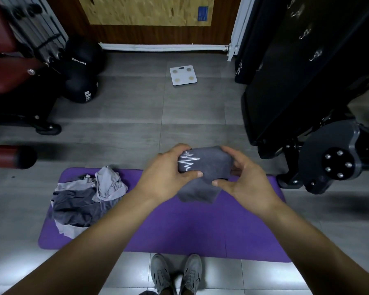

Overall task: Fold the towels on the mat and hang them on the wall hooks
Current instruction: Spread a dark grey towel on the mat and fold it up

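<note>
A dark grey towel (209, 167) with a white zigzag mark is folded into a small bundle and held in the air over the purple mat (168, 226). My left hand (166, 169) grips its left end, thumb on top. On its right end, my right hand (243, 175) holds it with fingers behind and thumb in front. One loose corner hangs below my hands. A crumpled heap of grey towels (87, 199) lies on the mat's left part. Metal hooks (305, 34) sit in a row on the black wall panel at the upper right.
A black exercise machine (320, 150) stands close on the right. Red padded equipment (11, 81) and black medicine balls (81, 71) fill the left. A white bathroom scale (183, 75) lies on the grey floor ahead. My grey shoes (177, 273) stand at the mat's near edge.
</note>
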